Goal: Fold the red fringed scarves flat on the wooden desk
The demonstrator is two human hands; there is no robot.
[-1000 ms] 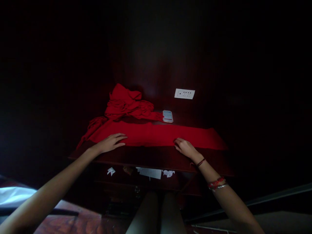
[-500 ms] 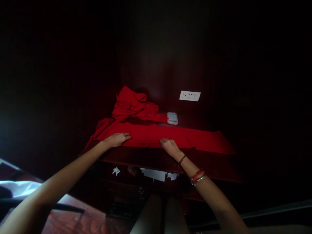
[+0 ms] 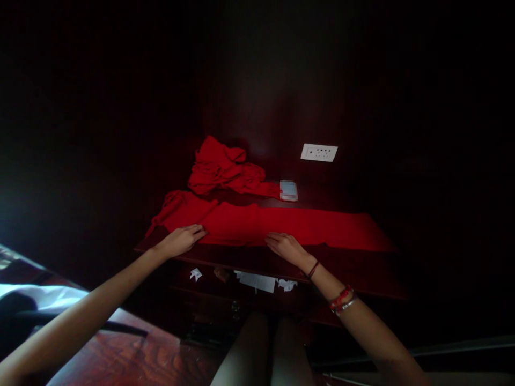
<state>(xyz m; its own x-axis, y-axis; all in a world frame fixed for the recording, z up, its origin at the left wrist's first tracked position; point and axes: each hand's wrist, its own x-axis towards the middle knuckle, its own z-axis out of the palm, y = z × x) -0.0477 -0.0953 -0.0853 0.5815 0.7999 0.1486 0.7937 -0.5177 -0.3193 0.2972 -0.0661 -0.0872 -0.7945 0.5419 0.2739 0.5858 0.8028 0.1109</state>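
A long red strip of cloth [image 3: 298,225] lies spread out along the dark wooden shelf. Its middle and right part are flat, while the left end is bunched, with a thin strand hanging off. On the strip's front edge at the left rests my left hand [image 3: 183,239], fingers stretched over the fabric. My right hand [image 3: 286,247] lies palm down near the middle of that edge, its fingers straight and touching the cloth. Behind the strip sits a crumpled heap of red cloth [image 3: 225,169], one tail of which reaches a small pale blue-white rectangle [image 3: 288,190], blurred.
A white socket plate [image 3: 319,153] is on the dark back wall. Below the shelf edge [image 3: 225,264] are white papers [image 3: 257,282], a crumpled paper [image 3: 195,274] and a brown piece [image 3: 221,274]. My knees are under the shelf; a patterned floor [image 3: 132,354] shows lower left.
My left hand has slid left along the cloth, and the left end is more spread out. The right hand's curled fingers have straightened. The view has shifted slightly.
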